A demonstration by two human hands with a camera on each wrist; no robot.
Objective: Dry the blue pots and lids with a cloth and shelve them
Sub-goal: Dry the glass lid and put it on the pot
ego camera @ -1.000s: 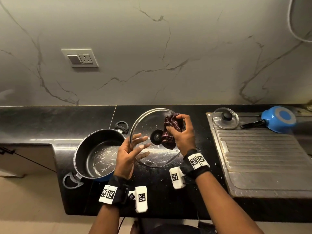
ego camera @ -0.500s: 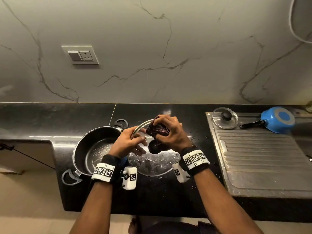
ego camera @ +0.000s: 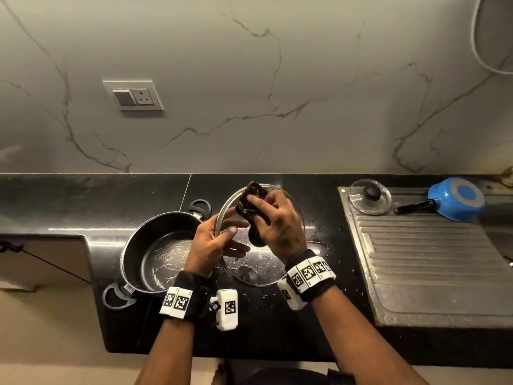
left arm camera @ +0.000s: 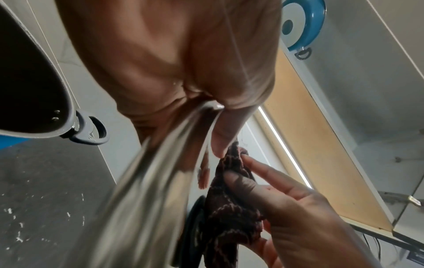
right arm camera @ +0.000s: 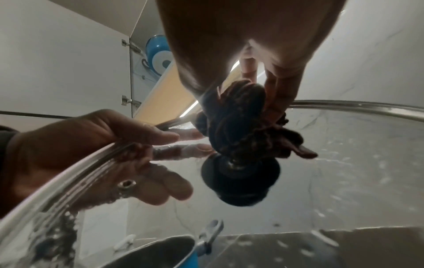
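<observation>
1. While the left hand [ego camera: 212, 245] holds the big glass lid [ego camera: 258, 270] by its metal rim, thumb on one face and fingers spread flat behind the glass, the right hand [ego camera: 277, 226] bunches a dark patterned cloth [ego camera: 251, 201] in curled fingers against the lid's upper edge, above the black counter [ego camera: 305, 315].
2. Risk: the glass looks wet (droplets show on it), and the left-hand hold is only an edge pinch; a hard push with the cloth could slide the lid free onto the stone.
3. Risk: the lid sits tilted just beside the open blue pot [ego camera: 155, 254], so a swing could knock rim against rim.
4. Waiting well apart on the steel drainer [ego camera: 433, 273]: a small lid [ego camera: 370, 197] and an upturned blue saucepan [ego camera: 456, 198], both apparently still to be dried.
5. Another blue pot [left arm camera: 302, 23] is seen overhead in the wrist views, seemingly already shelved.
</observation>
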